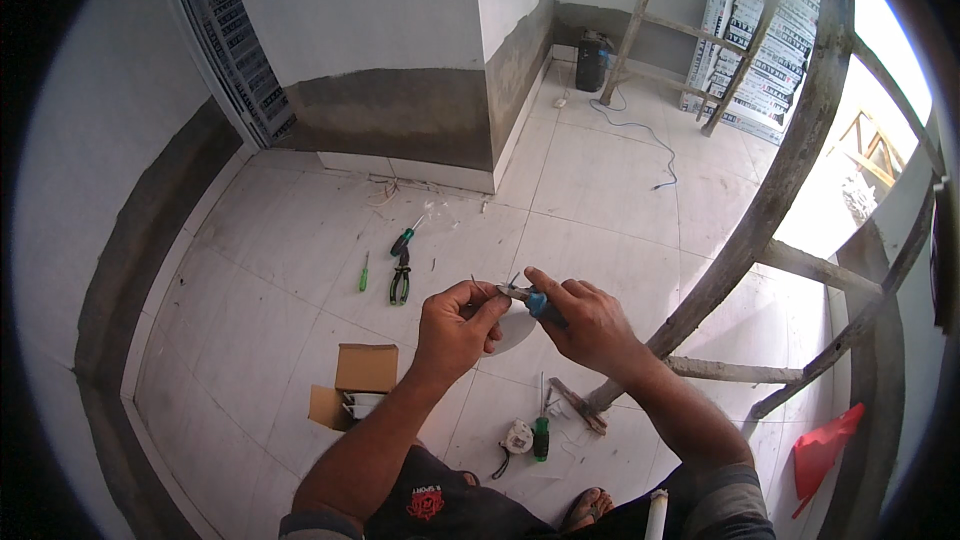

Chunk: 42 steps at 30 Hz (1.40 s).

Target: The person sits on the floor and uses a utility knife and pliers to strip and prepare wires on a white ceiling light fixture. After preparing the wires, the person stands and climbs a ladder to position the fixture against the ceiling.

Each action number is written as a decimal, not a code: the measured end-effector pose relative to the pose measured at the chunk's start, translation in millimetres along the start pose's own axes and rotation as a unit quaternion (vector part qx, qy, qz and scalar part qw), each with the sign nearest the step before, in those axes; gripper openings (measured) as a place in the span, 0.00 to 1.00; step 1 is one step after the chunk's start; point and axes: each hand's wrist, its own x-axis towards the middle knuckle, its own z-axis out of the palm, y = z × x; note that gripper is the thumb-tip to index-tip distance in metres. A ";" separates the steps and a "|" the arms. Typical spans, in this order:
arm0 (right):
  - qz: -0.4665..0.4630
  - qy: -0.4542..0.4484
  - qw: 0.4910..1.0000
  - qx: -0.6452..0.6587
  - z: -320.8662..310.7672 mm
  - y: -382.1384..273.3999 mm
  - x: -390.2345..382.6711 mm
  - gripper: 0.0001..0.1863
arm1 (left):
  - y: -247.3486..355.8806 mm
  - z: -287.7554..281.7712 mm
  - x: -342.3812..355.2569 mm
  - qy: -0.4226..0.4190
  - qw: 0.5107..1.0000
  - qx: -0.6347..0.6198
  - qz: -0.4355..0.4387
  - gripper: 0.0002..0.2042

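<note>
My left hand (462,325) pinches a short thin wire (480,285) at a round white fitting (515,332) that hangs beneath my fingers. My right hand (585,330) is closed on blue-handled pliers (540,305), whose metal jaws sit at the wires by my left fingertips. Whether the jaws grip a wire is too small to tell. On the floor ahead lie a green screwdriver (363,277), a larger screwdriver (404,240) and black-green pliers (400,280). An open cardboard box (366,368) is below my left arm. A white tape measure (517,437) and another screwdriver (541,440) lie below my hands.
A large wooden ladder (760,250) leans close at my right, another ladder (640,20) stands behind by a wrapped panel (782,90). A black container (592,62) and blue cable (650,140) lie farther back. A red object (825,445) is at lower right; walls (385,110) bound the tiled floor.
</note>
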 end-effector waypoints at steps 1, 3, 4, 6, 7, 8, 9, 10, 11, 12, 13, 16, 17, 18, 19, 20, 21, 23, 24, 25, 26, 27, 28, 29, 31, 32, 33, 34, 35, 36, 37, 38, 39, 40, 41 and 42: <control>-0.005 0.007 1.000 -0.004 -0.5 0.1 0.5 0.32 | 0.8 -0.4 -0.4 -0.006 1.000 -0.005 -0.004 0.07; -0.009 0.006 1.000 -0.010 -1.5 0.3 0.5 0.33 | 0.7 -1.5 -0.9 -0.016 1.000 -0.012 -0.003 0.07; -0.011 0.006 1.000 -0.013 -2.0 0.2 0.4 0.34 | -0.5 -2.1 -1.0 -0.020 1.000 -0.014 0.001 0.06; -0.014 0.007 1.000 -0.015 -1.6 1.1 -0.2 0.35 | -0.5 -2.5 -1.2 -0.025 1.000 -0.014 0.007 0.06; -0.016 0.007 1.000 -0.017 -1.2 1.8 -0.6 0.35 | 0.4 -2.3 -1.6 -0.027 1.000 -0.013 0.009 0.07; -0.017 0.009 1.000 -0.020 -0.9 2.4 -0.8 0.36 | 0.9 -2.1 -1.7 -0.029 0.999 -0.011 0.011 0.07; -0.019 0.011 0.999 -0.023 -0.8 2.6 -0.8 0.36 | 0.8 -2.4 -1.7 -0.032 0.999 -0.010 0.013 0.07; -0.021 0.013 0.999 -0.026 -0.9 2.7 -0.9 0.36 | 0.3 -2.8 -1.6 -0.035 0.999 -0.008 0.016 0.07; -0.021 0.012 0.999 -0.026 -1.2 2.8 -1.1 0.36 | 0.0 -3.3 -1.4 -0.038 0.999 -0.007 0.018 0.08; -0.020 0.012 0.999 -0.027 -1.3 2.9 -1.4 0.36 | -0.4 -4.0 -1.2 -0.045 0.999 -0.002 0.021 0.08; -0.019 0.011 0.999 -0.027 -1.5 3.0 -1.7 0.36 | -0.8 -4.7 -1.0 -0.052 0.998 0.003 0.024 0.08; -0.020 0.011 0.999 -0.028 -1.8 3.5 -2.1 0.36 | -0.9 -4.0 -1.2 -0.060 0.998 0.001 0.020 0.08; -0.020 0.011 0.999 -0.028 -1.7 3.8 -2.0 0.36 | -0.7 -3.7 -1.2 -0.060 0.998 -0.002 0.016 0.08; -0.021 0.011 0.999 -0.028 -1.8 4.3 -2.0 0.36 | -0.4 -3.7 -1.0 -0.064 0.998 0.000 0.014 0.08; -0.021 0.011 0.999 -0.028 -1.7 4.7 -2.0 0.36 | 0.0 -4.1 -0.7 -0.068 0.998 0.003 0.012 0.08; -0.024 0.015 0.999 -0.029 -1.3 5.1 -2.1 0.36 | 0.3 -4.5 -0.5 -0.072 0.997 0.005 0.010 0.08; -0.028 0.019 0.999 -0.030 -0.4 5.4 -1.9 0.36 | 0.5 -5.1 -0.5 -0.074 0.997 0.003 0.009 0.08; -0.031 0.025 0.999 -0.032 0.8 4.5 -2.0 0.35 | 0.6 -6.1 -0.7 -0.078 0.997 0.000 0.008 0.08; -0.030 0.026 0.999 -0.033 1.5 3.4 -2.1 0.35 | -0.2 -6.6 -1.0 -0.077 0.997 -0.002 0.007 0.09; -0.030 0.027 0.999 -0.034 2.0 2.5 -2.0 0.35 | -1.2 -7.0 -1.3 -0.076 0.997 -0.004 0.006 0.09; -0.026 0.021 0.999 -0.034 2.3 2.1 -1.6 0.34 | -1.8 -7.3 -1.5 -0.075 0.997 -0.006 0.006 0.09; -0.023 0.015 0.999 -0.033 2.5 1.6 -1.0 0.34 | -1.4 -7.4 -1.7 -0.072 0.997 -0.005 0.004 0.08; -0.019 0.009 0.999 -0.033 2.6 0.9 -0.6 0.34 | -0.5 -7.2 -1.8 -0.068 0.998 -0.005 0.002 0.08; -0.019 0.011 0.999 -0.032 2.6 0.4 -0.6 0.33 | 0.0 -7.0 -1.8 -0.065 0.998 -0.005 0.000 0.08; -0.019 0.015 0.999 -0.029 2.4 -1.2 -0.7 0.33 | -0.9 -7.0 -1.4 -0.059 0.998 0.018 0.019 0.08; -0.005 0.007 1.000 -0.020 1.5 -4.0 -0.4 0.33 | -1.7 -7.4 -1.3 -0.057 0.998 0.030 0.028 0.08; 0.009 -0.001 1.000 -0.012 -0.7 -8.1 0.0 0.34 | -2.8 -8.1 -1.1 -0.045 0.997 0.042 0.038 0.08; 0.022 -0.009 1.000 -0.003 -1.5 -10.7 0.3 0.34 | -4.8 -9.1 -0.6 -0.034 0.997 0.054 0.047 0.08; 0.022 -0.014 1.000 -0.004 -0.5 -10.8 0.1 0.33 | -6.6 -10.0 -0.1 -0.022 0.996 0.065 0.057 0.08; 0.022 -0.019 1.000 -0.004 0.8 -10.1 -0.6 0.32 | -7.6 -10.8 0.3 -0.021 0.996 0.069 0.057 0.07; 0.022 -0.024 0.999 -0.005 1.8 -10.3 -1.1 0.31 | -8.4 -11.5 0.5 -0.021 0.996 0.072 0.058 0.06; 0.035 -0.029 0.999 -0.004 1.8 -12.7 -1.0 0.32 | -9.1 -12.2 0.6 -0.020 0.995 0.075 0.058 0.05; 0.047 -0.034 0.998 -0.002 2.1 -16.3 -0.2 0.33 | -9.8 -12.9 0.4 -0.011 0.995 0.075 0.069 0.05; 0.059 -0.039 0.998 0.000 2.8 -19.0 0.4 0.34 | -10.5 -13.2 0.0 -0.002 0.994 0.075 0.079 0.05; 0.057 -0.033 0.998 0.000 4.0 -20.6 0.7 0.34 | -10.9 -13.6 -0.7 0.007 0.993 0.075 0.090 0.05; 0.055 -0.027 0.998 -0.001 5.0 -21.5 0.6 0.33 | -11.0 -13.8 -1.2 0.010 0.992 0.081 0.096 0.05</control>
